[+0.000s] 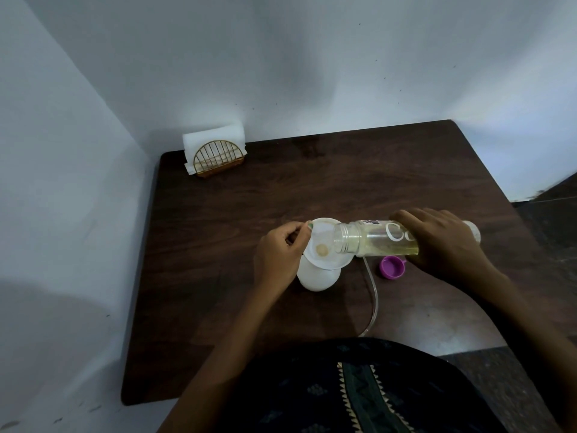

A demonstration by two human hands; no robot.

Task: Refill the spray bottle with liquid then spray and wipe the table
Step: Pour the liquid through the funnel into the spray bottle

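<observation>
A white spray bottle body (318,276) stands on the dark wooden table (218,245) with a white funnel (327,248) set in its neck. My left hand (281,254) pinches the funnel's left rim. My right hand (443,242) grips a clear bottle of yellowish liquid (374,239), tilted almost flat, its open mouth over the funnel. A small pool of liquid lies in the funnel's middle. A clear dip tube (373,298) lies on the table, running toward my body; the spray head is hidden.
A purple cap (392,267) lies on the table under the tilted bottle. A gold wire holder with white napkins (215,154) stands at the far left corner. Walls close in behind and on the left. The table's right edge drops to a dark floor.
</observation>
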